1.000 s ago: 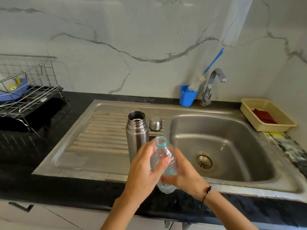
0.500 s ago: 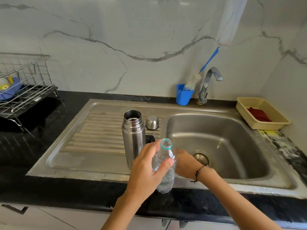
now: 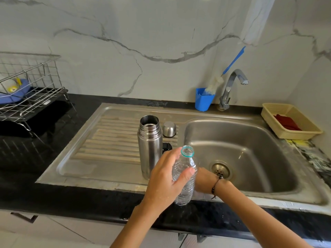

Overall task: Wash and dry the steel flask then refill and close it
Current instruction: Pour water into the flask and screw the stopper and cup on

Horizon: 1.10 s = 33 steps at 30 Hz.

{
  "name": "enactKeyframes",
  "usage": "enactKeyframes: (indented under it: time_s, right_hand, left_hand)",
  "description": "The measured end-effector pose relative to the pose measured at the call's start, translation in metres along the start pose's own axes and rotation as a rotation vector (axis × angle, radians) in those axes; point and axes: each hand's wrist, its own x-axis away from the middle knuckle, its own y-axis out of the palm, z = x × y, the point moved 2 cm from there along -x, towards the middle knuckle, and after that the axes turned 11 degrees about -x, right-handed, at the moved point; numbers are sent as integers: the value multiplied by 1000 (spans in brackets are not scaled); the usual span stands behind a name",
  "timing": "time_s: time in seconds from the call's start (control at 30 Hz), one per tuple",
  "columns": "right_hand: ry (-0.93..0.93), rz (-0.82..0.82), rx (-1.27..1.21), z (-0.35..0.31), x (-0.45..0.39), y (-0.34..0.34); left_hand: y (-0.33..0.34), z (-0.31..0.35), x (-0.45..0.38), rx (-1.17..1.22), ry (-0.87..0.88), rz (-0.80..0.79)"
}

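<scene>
We see the tall brushed-steel flask (image 3: 150, 145) standing upright and uncapped on the ribbed drainboard of the stainless steel sink (image 3: 114, 140), just left of the basin. Behind it sits its small rounded steel cup lid (image 3: 169, 129), and a black stopper (image 3: 166, 146) peeks out at the flask's right side. Our left hand (image 3: 165, 178) grasps a clear ribbed plastic water bottle (image 3: 185, 178), open at its teal-ringed mouth, fingers and thumb wrapped round its body, just in front of the flask over the sink's front rim. Our right hand (image 3: 205, 179), wearing a dark beaded wrist cord, sits largely hidden behind the bottle, so we cannot tell whether it is clenched or released. At the back stand a blue plastic cup (image 3: 203, 100) holding a blue-handled bottle brush (image 3: 232, 61) and a chrome tap (image 3: 232, 86). On the black bench (image 3: 71, 199) rest a wire dish rack (image 3: 30, 90) at left and a cream plastic basket (image 3: 290, 120) with a red cloth at right.
</scene>
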Motion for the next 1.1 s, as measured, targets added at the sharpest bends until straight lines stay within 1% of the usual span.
enactKeyframes:
  time_s: [0.07,0.13,0.17,0.2,0.27,0.3,0.33,0.4,0.43,0.47,0.5,0.6,0.67,0.8,0.9,0.97,1.1]
  right_hand:
    - [-10,23,-7,0,0,-1]
    - [25,92,16,-2,5,-14]
    - [47,172,-1,-3,9,-27]
    - [56,291,-76,-6,15,-43]
    - [9,519,-319,-16,30,-81]
    - [-14,576,-417,-21,36,-99]
    - [-36,571,-509,-29,43,-116]
    - [-100,462,-710,-45,58,-142]
    - [-127,393,-767,-55,64,-152]
    - [-149,331,-747,-62,70,-158]
    - [-156,293,-650,-70,74,-160]
    - [-220,302,-237,-83,74,-159]
    - [-259,318,-86,-87,72,-157]
    - [-303,312,58,-95,71,-154]
    - [-381,208,144,-98,70,-152]
    - [-394,171,190,-101,68,-150]
    - [-275,186,378,-104,66,-148]
  left_hand:
    - [0,0,0,0,4,-4]
    - [1,-1,-1,4,10,-11]
    - [1,-2,-1,5,14,-12]
    - [1,-2,-1,7,16,-13]
    - [2,-3,-2,12,13,-15]
    - [2,-3,-2,16,14,-15]
    - [2,-2,-3,23,18,-14]
    - [2,-1,-3,37,29,-13]
    - [2,-1,-4,41,36,-15]
    - [2,-1,-4,40,42,-18]
    - [2,-2,-4,36,46,-20]
    - [2,-5,-5,5,53,-18]
    - [2,-5,-5,-10,58,-17]
    - [2,-6,-5,9,48,-33]
    - [1,-7,-4,7,46,-36]
    - [0,-6,-4,20,44,-37]
    - [-1,-6,-3,40,38,-15]
